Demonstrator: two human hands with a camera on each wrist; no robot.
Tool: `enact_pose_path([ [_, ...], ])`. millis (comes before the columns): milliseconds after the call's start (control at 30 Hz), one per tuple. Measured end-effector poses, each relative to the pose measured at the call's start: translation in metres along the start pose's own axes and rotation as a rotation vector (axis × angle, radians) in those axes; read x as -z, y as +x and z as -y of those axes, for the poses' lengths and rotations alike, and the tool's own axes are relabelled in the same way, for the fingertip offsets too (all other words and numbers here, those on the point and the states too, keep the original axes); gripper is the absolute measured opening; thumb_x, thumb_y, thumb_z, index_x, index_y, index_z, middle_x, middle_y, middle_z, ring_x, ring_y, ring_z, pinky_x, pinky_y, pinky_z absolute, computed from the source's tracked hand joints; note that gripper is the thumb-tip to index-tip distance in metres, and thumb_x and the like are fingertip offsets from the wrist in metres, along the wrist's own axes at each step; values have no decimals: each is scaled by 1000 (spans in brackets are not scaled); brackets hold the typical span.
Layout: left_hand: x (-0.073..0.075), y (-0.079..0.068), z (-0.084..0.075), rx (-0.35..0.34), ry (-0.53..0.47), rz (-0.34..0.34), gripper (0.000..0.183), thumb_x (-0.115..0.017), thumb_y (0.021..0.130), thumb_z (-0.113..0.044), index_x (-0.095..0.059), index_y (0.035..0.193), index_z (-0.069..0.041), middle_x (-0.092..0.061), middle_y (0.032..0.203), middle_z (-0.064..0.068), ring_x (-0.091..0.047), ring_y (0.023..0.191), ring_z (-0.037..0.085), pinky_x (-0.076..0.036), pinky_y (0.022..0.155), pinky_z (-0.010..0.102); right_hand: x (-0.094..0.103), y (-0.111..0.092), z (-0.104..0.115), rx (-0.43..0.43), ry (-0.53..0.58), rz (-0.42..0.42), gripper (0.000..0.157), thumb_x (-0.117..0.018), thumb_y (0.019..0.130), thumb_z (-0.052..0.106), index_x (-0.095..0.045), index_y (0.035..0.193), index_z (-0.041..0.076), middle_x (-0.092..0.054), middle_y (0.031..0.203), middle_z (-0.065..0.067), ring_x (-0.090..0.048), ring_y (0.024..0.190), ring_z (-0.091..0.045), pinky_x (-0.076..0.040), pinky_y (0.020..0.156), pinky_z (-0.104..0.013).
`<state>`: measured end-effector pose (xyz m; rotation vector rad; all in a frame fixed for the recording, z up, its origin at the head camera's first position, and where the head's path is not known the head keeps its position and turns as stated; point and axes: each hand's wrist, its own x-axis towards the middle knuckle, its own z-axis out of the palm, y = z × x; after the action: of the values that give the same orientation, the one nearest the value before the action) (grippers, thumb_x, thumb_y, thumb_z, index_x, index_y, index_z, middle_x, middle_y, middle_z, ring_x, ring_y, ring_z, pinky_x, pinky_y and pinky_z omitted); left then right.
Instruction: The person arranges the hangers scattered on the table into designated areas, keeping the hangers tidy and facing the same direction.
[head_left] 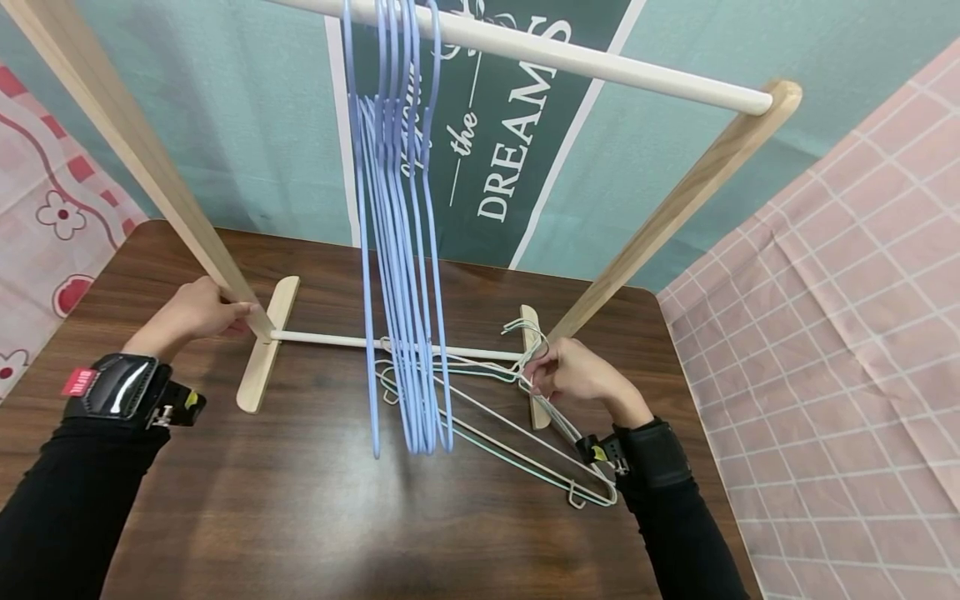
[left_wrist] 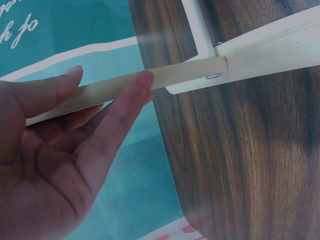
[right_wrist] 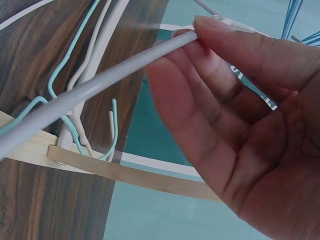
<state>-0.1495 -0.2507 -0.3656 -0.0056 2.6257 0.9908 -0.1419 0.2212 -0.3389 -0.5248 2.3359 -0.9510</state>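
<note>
My left hand [head_left: 197,312] holds the left wooden post [left_wrist: 185,69] of a clothes rack low down, thumb on one side and fingers on the other. At the right foot of the rack, my right hand [head_left: 573,371] pinches a white hanger [right_wrist: 107,75] between thumb and fingers. Other white and mint-green hangers [head_left: 517,462] lie together beside and below that hand, partly over the rack's lower bar [head_left: 330,339]. Between the hands, several blue hangers [head_left: 405,292] hang in a bunch from the white top rail [head_left: 570,57]; the tips of their hooks are cut off by the frame.
The rack's right post [head_left: 675,200] leans up behind my right hand. Its wooden feet [head_left: 258,371] stand on a dark brown table [head_left: 300,500]. A teal printed cloth [head_left: 247,125] hangs behind, with pink patterned cloths [head_left: 832,275] at both sides.
</note>
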Motion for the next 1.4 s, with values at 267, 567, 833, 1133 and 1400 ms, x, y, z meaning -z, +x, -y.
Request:
enact_pose_path([
  [267,0,-1,-1,4,2,0,42,-49,95,-17,-50,106,24,-66,75,21,-67,68,27,-53,60,37,8,-7,4,13,-26,-41,24,-50,73,-16,-67,88,-7,-64,73,-13,-61,62,-17,-53,54,-41],
  [567,0,-1,0,-1,-3,6,42,-49,95,-15,-49,105,25,-66,75,22,-66,65,23,-53,56,33,13,-11,12,13,26,-122,10,-61,80,-10,-65,88,-6,-62,69,-9,-61,58,-22,-54,55,-41],
  [833,0,-1,0,-6,4,0,41,-50,95,-16,-51,104,24,-66,74,21,-66,64,23,-53,56,33,14,-9,22,15,78,-156,12,-58,81,-12,-63,91,-9,-63,72,-14,-63,59,-25,-55,55,-39],
  [1133,-1,-1,1,-14,5,0,41,-50,95,-15,-51,104,24,-65,76,24,-67,67,27,-53,57,35,16,-6,42,-9,206,-181,13,-58,81,-12,-61,94,-11,-62,74,-16,-63,60,-21,-55,59,-39],
  [1400,0,-2,0,-16,12,1,42,-49,94,-16,-50,104,25,-66,74,22,-67,65,25,-53,59,37,20,-3,66,24,294,-204,15,-57,81,-14,-59,96,-15,-60,74,-17,-63,60,-21,-55,59,-41],
])
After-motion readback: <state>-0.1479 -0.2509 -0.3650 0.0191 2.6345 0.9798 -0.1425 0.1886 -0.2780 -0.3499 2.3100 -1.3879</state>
